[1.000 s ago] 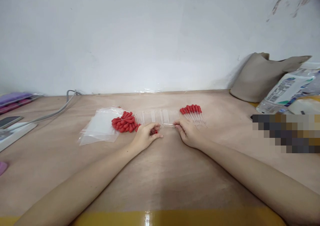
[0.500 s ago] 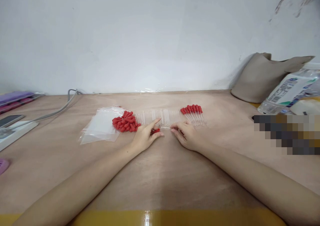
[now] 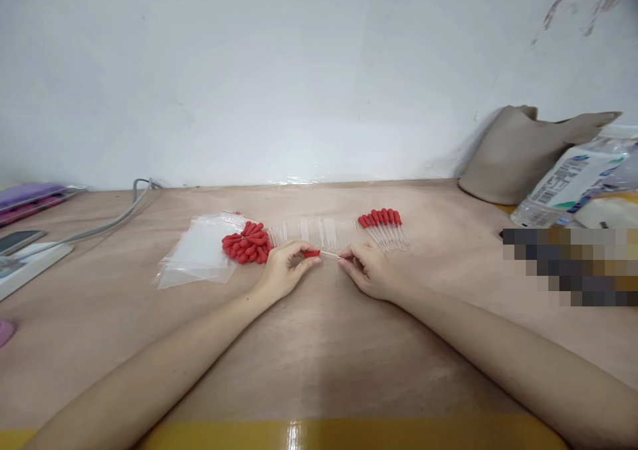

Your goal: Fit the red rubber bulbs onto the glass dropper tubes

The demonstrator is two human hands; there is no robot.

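Left hand [image 3: 289,269] gripped red rubber bulb [image 3: 312,254] between thumb and fingers, mouth facing right. Right hand [image 3: 371,272] pinched clear dropper tube [image 3: 329,254], its other end at bulb's mouth (whether inserted, could not be told). Both pieces sat just nearside of loose clear tubes [image 3: 306,230], rowed on tabletop [image 3: 279,363]. Spare red bulbs [image 3: 246,244] lay heaped at left, bulb-capped droppers [image 3: 379,218] at right.

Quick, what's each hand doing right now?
Left hand: closed, holding a red rubber bulb.
Right hand: closed, fingertips pinching a thin clear tube.
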